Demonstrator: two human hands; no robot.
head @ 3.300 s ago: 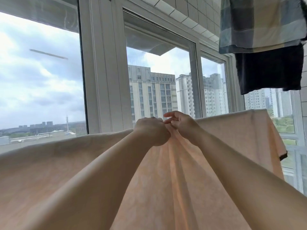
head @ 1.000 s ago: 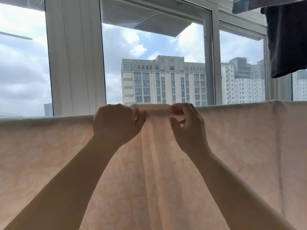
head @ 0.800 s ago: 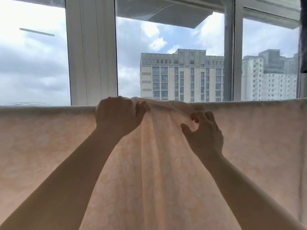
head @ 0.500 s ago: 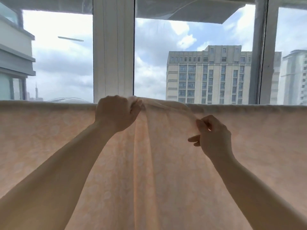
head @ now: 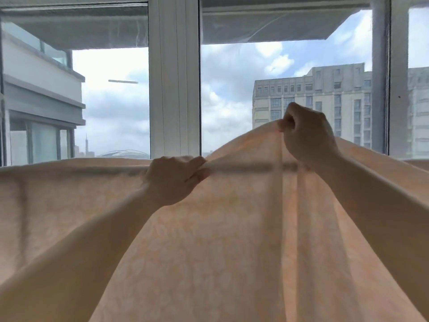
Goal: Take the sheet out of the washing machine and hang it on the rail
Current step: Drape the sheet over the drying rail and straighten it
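Pale peach sheet (head: 220, 240) drapes over the rail (head: 243, 168), one fold lifted above it.

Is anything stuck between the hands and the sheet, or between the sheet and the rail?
Nothing visible. The left hand grips the sheet at the rail. The right hand pinches and lifts a fold above the rail, which shows as a shadow through the cloth.

The sheet (head: 209, 240) is thin, matt peach cloth with a faint woven flower pattern, sheer enough that the rail (head: 243, 168) shows through it as a dark bar. The window frame (head: 174, 89) looks like smooth white plastic or painted metal, and the glass (head: 111, 101) is clear and glossy.
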